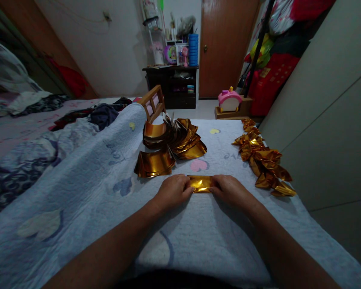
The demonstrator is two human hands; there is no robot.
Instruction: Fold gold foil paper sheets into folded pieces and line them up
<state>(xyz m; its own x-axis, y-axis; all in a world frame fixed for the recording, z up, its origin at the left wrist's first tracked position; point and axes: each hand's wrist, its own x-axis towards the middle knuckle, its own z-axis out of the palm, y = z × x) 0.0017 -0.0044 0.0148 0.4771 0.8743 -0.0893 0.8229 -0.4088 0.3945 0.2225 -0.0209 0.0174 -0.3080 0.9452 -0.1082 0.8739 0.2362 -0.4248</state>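
Observation:
A strip of shiny gold foil paper [201, 184], folded narrow, stretches between my two hands just above or on the cloth. My left hand [173, 190] pinches its left end, thumb in front. At the right end, my right hand [229, 190] grips it the same way. Beyond my left hand lies a fanned stack of gold foil sheets [155, 163], with more curved sheets [188, 138] heaped behind it. Off to the right, several folded gold foil pieces [263, 160] with pointed ends lie in a row along the edge.
A pale blue quilted cloth [186, 228] with heart shapes covers the surface. Rumpled clothes [104, 114] lie on the left. A wooden rail [153, 102] stands behind the sheets, and a pink toy [229, 100] sits past the far edge. A pale cabinet panel [327, 132] rises at right.

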